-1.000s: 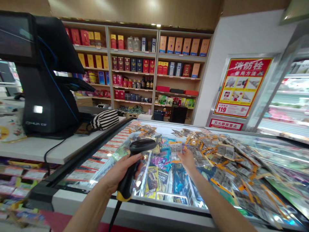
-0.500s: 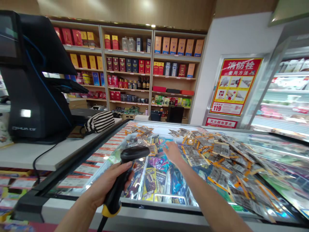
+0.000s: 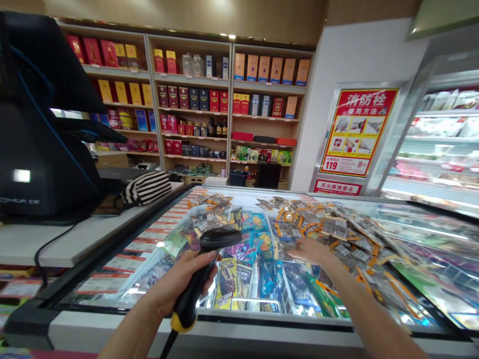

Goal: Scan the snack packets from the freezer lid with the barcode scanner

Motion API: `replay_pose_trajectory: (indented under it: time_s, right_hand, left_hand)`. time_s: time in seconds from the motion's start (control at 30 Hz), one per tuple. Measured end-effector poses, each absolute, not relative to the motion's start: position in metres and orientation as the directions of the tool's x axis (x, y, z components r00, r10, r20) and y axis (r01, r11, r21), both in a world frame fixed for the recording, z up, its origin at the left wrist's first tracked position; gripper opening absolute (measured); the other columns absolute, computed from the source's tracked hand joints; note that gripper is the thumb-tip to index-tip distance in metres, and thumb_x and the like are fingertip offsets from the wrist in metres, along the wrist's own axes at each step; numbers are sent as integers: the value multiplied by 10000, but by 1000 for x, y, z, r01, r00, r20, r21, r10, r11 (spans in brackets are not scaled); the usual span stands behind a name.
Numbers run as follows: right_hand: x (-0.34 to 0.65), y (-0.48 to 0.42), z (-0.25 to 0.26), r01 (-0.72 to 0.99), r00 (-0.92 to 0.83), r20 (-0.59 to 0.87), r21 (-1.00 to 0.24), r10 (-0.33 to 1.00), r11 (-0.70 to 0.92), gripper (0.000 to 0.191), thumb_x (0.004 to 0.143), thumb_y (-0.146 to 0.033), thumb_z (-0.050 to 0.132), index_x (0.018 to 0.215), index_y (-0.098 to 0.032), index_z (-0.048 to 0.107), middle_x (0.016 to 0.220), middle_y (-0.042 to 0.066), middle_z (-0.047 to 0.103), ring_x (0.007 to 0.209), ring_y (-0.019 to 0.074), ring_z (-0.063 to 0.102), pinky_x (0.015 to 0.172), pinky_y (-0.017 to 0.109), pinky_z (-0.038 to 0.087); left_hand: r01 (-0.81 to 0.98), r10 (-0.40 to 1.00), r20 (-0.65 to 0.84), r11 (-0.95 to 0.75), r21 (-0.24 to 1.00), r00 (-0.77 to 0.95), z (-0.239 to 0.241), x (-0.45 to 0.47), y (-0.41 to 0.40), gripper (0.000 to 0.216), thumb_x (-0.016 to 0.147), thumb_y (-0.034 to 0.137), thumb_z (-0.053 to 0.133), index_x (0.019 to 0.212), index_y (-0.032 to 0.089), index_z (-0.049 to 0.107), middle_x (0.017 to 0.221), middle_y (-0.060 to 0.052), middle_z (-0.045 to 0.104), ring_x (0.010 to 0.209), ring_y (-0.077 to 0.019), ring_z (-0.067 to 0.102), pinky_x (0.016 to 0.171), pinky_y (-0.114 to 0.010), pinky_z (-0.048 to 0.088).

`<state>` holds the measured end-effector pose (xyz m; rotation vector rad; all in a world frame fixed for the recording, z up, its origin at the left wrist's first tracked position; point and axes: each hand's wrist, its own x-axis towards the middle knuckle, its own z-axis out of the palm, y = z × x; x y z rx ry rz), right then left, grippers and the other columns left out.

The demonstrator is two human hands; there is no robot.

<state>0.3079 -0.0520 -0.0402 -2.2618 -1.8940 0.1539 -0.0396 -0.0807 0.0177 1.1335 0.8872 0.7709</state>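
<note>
My left hand [image 3: 183,279] is wrapped round a black handheld barcode scanner [image 3: 196,279] with a yellow end and a cable at its base. The scanner's head points forward and right, over the glass top of a chest freezer [image 3: 149,244]. My right hand [image 3: 312,252] reaches over the glass, its fingers closed at the edge of a small clear-and-brown packet [image 3: 284,250]. Beyond and right of that hand lies a loose pile of similar packets [image 3: 337,227] with orange edges. A smaller group of packets [image 3: 211,199] lies at the far left of the glass.
Under the glass, bagged frozen goods [image 3: 228,281] stand in white wire baskets. On the left counter [image 3: 75,239] stand a black checkout terminal [image 3: 41,139] and a striped pouch [image 3: 147,188]. Shelves of boxed goods [image 3: 194,99] line the back; a red fire-hydrant sign [image 3: 359,132] hangs right.
My right hand has moved right and nearer, from the middle of the glass to a packet beside the pile. The scanner stays in my left hand; the view has shifted slightly right.
</note>
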Motion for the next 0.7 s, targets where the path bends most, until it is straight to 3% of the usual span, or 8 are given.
replay_pose_trajectory:
  time_s: [0.07,0.13,0.23,0.3,0.4,0.5,0.7]
  right_hand:
    - [302,-48,-42,947,195,86,-275,977,-165,373,548,-536,540,607,-168,572,667,68,595,658,197,541,539,254,333]
    - [292,-42,-48,870,287,172,-458,942,-181,307,546,-470,563,612,-171,544,591,37,573,597,180,533,505,245,326]
    - [271,-31,-61,500,439,179,-863,880,-74,286,610,-399,491,774,-169,537,588,17,586,553,169,548,483,249,358]
    - [256,-24,-69,195,462,161,-978,872,77,333,601,-360,486,867,-163,524,677,29,622,609,183,579,519,268,404]
    - [242,-18,-76,39,491,217,-973,844,227,369,542,-294,543,883,-155,531,809,57,642,782,220,587,666,309,437]
    - [240,-18,-79,98,511,265,-963,818,251,320,557,-281,547,849,-152,535,865,82,637,863,233,567,758,338,421]
    - [243,-19,-81,192,502,322,-946,803,260,271,618,-287,506,853,-154,510,889,99,626,857,224,571,770,353,429]
  left_hand:
    - [-77,867,-209,272,959,453,18,-39,-81,246,681,390,541,672,155,465,521,18,530,399,-70,453,391,-180,323]
    - [-84,862,-210,278,957,462,17,-37,-81,245,678,386,545,681,157,459,517,19,532,395,-70,455,387,-178,319]
    - [-92,861,-196,268,959,470,16,-35,-83,238,679,377,546,672,159,450,505,22,527,387,-72,456,381,-178,307]
    - [-105,868,-174,250,963,465,15,-34,-84,224,686,368,537,683,161,453,503,26,523,385,-73,455,381,-181,301]
    - [-139,879,-139,225,965,456,15,-31,-86,201,695,352,525,697,160,466,496,30,512,379,-73,444,390,-191,301]
    - [-157,879,-122,216,964,461,16,-28,-87,201,693,349,522,671,157,467,485,30,501,372,-72,433,396,-202,307]
    - [-167,863,-100,208,964,496,20,-24,-87,217,690,366,519,651,158,470,491,26,495,366,-74,426,389,-209,309]
